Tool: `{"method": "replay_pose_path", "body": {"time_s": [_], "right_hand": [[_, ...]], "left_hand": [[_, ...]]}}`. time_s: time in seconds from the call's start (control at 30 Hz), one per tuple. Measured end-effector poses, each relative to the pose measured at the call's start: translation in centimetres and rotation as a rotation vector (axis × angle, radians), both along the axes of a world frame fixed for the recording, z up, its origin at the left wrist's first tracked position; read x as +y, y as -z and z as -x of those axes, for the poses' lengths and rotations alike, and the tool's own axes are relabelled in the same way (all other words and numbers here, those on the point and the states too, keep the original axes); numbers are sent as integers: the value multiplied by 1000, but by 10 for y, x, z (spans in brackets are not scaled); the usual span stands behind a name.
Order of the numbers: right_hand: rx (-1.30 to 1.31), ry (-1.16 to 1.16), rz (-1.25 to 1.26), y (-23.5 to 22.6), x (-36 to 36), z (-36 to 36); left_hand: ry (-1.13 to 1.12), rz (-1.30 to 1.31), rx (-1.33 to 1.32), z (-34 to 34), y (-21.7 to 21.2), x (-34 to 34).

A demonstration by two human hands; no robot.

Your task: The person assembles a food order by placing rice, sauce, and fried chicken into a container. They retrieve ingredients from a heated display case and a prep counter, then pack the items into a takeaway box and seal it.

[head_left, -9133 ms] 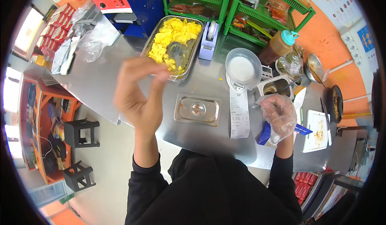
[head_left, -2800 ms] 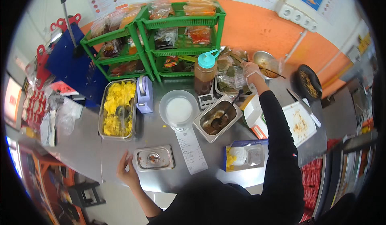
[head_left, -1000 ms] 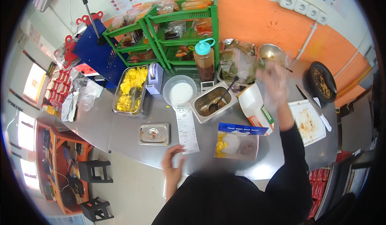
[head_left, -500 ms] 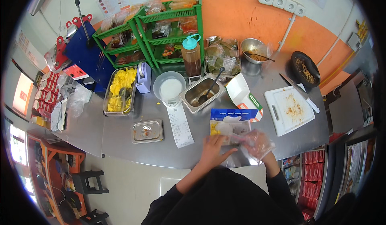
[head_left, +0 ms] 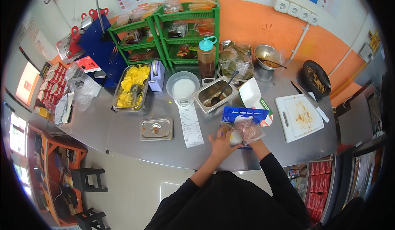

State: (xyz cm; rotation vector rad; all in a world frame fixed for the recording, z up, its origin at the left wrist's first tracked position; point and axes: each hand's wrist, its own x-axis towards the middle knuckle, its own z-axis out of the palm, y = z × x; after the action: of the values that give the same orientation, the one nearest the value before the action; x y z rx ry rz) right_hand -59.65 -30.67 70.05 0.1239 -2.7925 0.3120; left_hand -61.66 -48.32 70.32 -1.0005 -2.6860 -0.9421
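Observation:
A paper food box (head_left: 246, 114) with a raised blue lid stands at the front of the steel table. My left hand (head_left: 223, 147) grips its left front corner, thumb stretched along the front side. My right hand (head_left: 249, 132), inside a clear plastic glove, reaches down into the box; its fingertips are hidden by the glove and the box. Beside it, something white and rounded (head_left: 235, 138) shows in the box. Behind the box are an open white carton (head_left: 250, 91) and a steel pan (head_left: 204, 103) with a black ladle (head_left: 226, 87) in it.
A white cutting board (head_left: 290, 127) with a knife (head_left: 319, 108) lies right, below a dark stone mortar (head_left: 309, 69). Left are a receipt (head_left: 191, 127), a steel lid (head_left: 157, 129), a scale with a bowl (head_left: 169, 82) and a tray of yellow food (head_left: 133, 77).
My gloved right hand has moved left and away from me, from the box's right front into the box. My left hand has shifted slightly right, and the view has turned a little.

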Motion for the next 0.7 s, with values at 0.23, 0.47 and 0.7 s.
{"method": "replay_pose_path", "body": {"time_s": [0.23,0.47,0.7], "right_hand": [[-212,-124,147,-61,7,-24],[-267,-14,551,-150,9,-38],[34,35,569,-180,-28,5]], "left_hand": [[-90,-165,91,7,-28,-56],[-530,-552,-115,69,-44,-132],[-610,-489,-54,85,-22,-165]]}}
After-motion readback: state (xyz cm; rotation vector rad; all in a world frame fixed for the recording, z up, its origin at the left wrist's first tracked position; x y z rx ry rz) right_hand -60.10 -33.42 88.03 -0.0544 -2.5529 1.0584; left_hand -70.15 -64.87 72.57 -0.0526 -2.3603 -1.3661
